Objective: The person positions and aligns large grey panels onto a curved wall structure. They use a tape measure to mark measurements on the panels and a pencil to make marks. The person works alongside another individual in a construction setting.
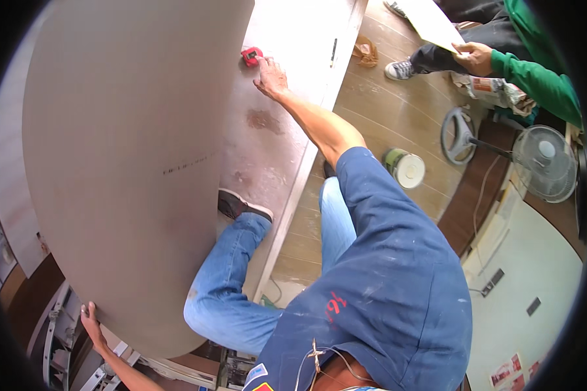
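My navy shirt (385,260) is closest, dusty w/ white smears, & a cross (316,355) hangs at the collar. The big grey board (130,130) fills most of my left side; can't tell its exact tilt from up here. L hand (93,326) is on its lower-left edge, digits touching it, but I can't tell how tight they are or what's tucked behind. R hand (272,79) is stretched out over the pale bench (300,39), fingers loosely bent & part spread, not closed round anything, tips right at the red tape measure (252,57), which sits on the bench by the board's right edge. One dark shoe (231,203) of mine is up on the bench too. Progress, as I'd judge it: early-ish. Board's over the bench w/ a hand on it & the tape's at my fingertips, so that much is done. Not done: tape isn't in my grip, I see no blade pulled out, & no pencil line or cut shows on the board's face, just a short printed strip. Any work on the board itself looks untouched, tho the far side's hidden, so can't be 100% sure. Top right, a co-worker's hand (476,58) in a green sleeve holds a pale panel (430,23), well apart from mine; can't tell how that ties in w/ my bit.
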`<state>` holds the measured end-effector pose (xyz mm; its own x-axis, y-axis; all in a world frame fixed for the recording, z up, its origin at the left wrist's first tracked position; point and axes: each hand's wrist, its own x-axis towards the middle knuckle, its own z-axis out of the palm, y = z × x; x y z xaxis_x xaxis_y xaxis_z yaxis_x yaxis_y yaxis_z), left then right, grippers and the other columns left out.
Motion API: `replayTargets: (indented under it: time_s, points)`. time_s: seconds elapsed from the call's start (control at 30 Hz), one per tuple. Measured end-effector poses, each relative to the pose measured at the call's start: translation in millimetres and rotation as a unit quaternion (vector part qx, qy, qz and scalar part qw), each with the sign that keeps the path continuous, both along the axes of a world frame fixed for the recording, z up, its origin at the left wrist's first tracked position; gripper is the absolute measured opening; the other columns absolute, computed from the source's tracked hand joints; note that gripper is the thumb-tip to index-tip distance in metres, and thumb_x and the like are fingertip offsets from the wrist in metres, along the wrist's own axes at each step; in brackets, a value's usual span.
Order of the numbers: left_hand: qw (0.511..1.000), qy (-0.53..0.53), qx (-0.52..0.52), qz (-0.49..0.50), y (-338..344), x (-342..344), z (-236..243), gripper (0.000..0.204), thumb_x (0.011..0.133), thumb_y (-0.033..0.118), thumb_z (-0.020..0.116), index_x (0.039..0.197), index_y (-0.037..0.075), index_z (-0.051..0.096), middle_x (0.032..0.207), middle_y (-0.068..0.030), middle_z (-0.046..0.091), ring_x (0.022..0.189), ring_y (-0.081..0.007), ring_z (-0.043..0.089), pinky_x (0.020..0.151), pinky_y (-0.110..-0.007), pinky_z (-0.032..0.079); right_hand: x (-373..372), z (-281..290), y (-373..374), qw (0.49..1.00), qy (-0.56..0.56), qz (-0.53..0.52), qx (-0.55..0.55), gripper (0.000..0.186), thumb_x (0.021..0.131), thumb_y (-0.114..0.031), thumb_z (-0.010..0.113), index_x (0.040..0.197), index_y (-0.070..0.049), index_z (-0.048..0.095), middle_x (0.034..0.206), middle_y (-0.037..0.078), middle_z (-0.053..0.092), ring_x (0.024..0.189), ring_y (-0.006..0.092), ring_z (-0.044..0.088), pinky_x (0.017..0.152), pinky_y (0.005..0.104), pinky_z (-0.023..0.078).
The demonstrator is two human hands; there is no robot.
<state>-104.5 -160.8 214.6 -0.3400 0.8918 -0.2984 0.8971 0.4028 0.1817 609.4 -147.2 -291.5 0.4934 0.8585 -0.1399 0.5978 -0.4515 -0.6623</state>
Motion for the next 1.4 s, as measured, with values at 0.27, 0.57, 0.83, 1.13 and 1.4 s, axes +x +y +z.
replayTargets:
  time_s: [0.27, 0.57, 0.83, 1.13, 1.4]
  points:
    - [1.000, 0.007, -0.019, -0.016, -4.2, 32.6, 9.9, 0.071, 0.088, 0.042, 0.063, 0.131, -0.010, 0.042, 0.123, -0.0144, 0.054, 0.114, -0.0221, 0.051, 0.100, -0.033, 0.036, 43.2, -34.7, 61.0, 0.986, -0.138, 0.096, 0.012, 0.045, 0.087, -0.022, 0.056, 0.130, -0.031, 0.048, 0.129, 0.011, 0.046, 0.113, 0.0296, 0.052, 0.092, 0.0446, 0.045]
    - [0.998, 0.027, 0.052, -0.011, 0.3, 9.5, -3.4, 0.068, 0.088, 0.041, 0.064, 0.129, -0.010, 0.044, 0.122, -0.0128, 0.054, 0.112, -0.0205, 0.051, 0.100, -0.032, 0.035, 201.5, -26.1, 34.0, 0.976, -0.214, 0.011, 0.032, 0.029, 0.091, -0.024, 0.050, 0.112, -0.004, 0.049, 0.107, 0.021, 0.057, 0.085, 0.0333, 0.062, 0.074, 0.0453, 0.053]
    - [1.000, 0.008, 0.023, -0.003, -8.8, 2.4, -2.3, 0.071, 0.088, 0.041, 0.063, 0.132, -0.010, 0.042, 0.125, -0.0139, 0.053, 0.115, -0.0217, 0.049, 0.101, -0.032, 0.035, 185.1, -28.0, -75.9, 0.892, -0.264, 0.301, -0.211, 0.016, 0.074, -0.022, 0.059, 0.077, -0.009, 0.069, 0.080, 0.010, 0.067, 0.099, 0.0278, 0.061, 0.080, 0.0512, 0.046]
    - [0.994, 0.071, 0.036, -0.070, -36.4, 41.4, 0.1, 0.070, 0.087, 0.039, 0.065, 0.132, -0.010, 0.045, 0.122, -0.0161, 0.056, 0.114, -0.0242, 0.051, 0.100, -0.034, 0.037, 154.9, 24.2, -85.6, 0.962, -0.230, 0.140, 0.051, 0.028, 0.083, -0.025, 0.058, 0.106, -0.010, 0.064, 0.099, 0.017, 0.065, 0.090, 0.0346, 0.063, 0.080, 0.0471, 0.049]
    - [0.994, -0.044, 0.058, -0.087, -75.8, 177.2, 39.6, 0.037, 0.078, 0.029, 0.072, 0.095, -0.003, 0.065, 0.081, -0.0096, 0.067, 0.074, -0.0165, 0.062, 0.070, -0.031, 0.049, -54.8, 220.6, -148.6, 0.869, 0.477, 0.123, 0.056, 0.072, 0.088, -0.034, 0.065, 0.142, -0.001, 0.031, 0.138, 0.023, 0.042, 0.118, 0.0328, 0.053, 0.095, 0.0407, 0.045]
